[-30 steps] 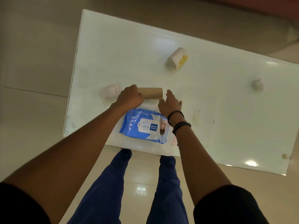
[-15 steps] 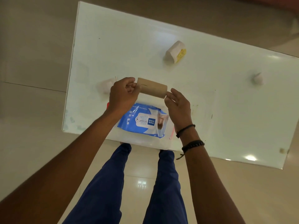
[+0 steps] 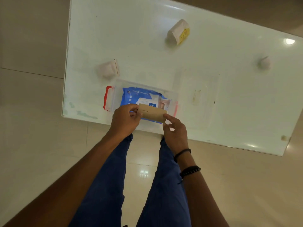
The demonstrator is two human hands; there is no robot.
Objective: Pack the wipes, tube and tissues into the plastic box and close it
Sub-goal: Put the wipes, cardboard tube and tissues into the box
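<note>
A clear plastic box (image 3: 118,86) with red handles stands at the near edge of the white table, and a blue wipes pack (image 3: 137,97) lies inside it. Above the box's near side I hold a brown cardboard tube (image 3: 153,114) lying sideways. My left hand (image 3: 126,119) grips its left end and my right hand (image 3: 175,130) pinches its right end. A small tissue pack (image 3: 107,69) lies just beyond the box to the left. Another tissue pack with a yellow end (image 3: 178,32) lies farther back.
A clear lid (image 3: 198,95) lies flat on the table (image 3: 147,46) right of the box. A small white crumpled lump (image 3: 264,63) sits at the far right. My blue-trousered legs stand on the tiled floor below the table's near edge.
Both hands lifted the tube from the table beyond the box and carried it toward me, over the box's near side. The camera view shifted too.
</note>
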